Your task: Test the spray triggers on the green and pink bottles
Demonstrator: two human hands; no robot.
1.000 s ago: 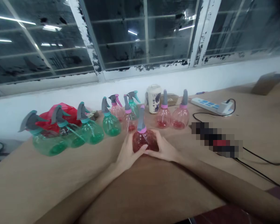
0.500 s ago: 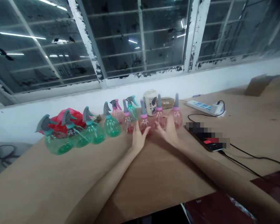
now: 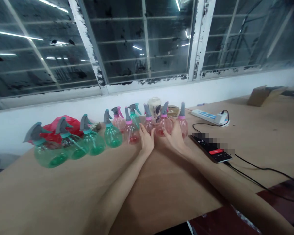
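My left hand (image 3: 147, 141) is open at the front of the row, its fingers stretched up and its thumb apart. Just behind it stands a pink spray bottle (image 3: 149, 123) with a grey head, partly hidden; whether the fingertips touch it I cannot tell. My right hand (image 3: 175, 138) curves around another pink spray bottle (image 3: 163, 126), thumb at its front and fingers along its right side. Further right is a third pink spray bottle (image 3: 183, 125), partly behind that hand. Left of my left hand, a pink bottle (image 3: 132, 133) has a little red at its base.
Several green spray bottles (image 3: 113, 135) line the left side, with a red plastic bag (image 3: 63, 124) behind. At the back stand a teal-headed bottle (image 3: 134, 119), a pink one (image 3: 119, 122) and a paper cup (image 3: 155, 106). A phone (image 3: 210, 148) and power strip (image 3: 208, 117) lie right.
The pink bottle by my left hand sits further back. The head of the bottle in my right hand has turned, showing its pink trigger. The view has shifted slightly.
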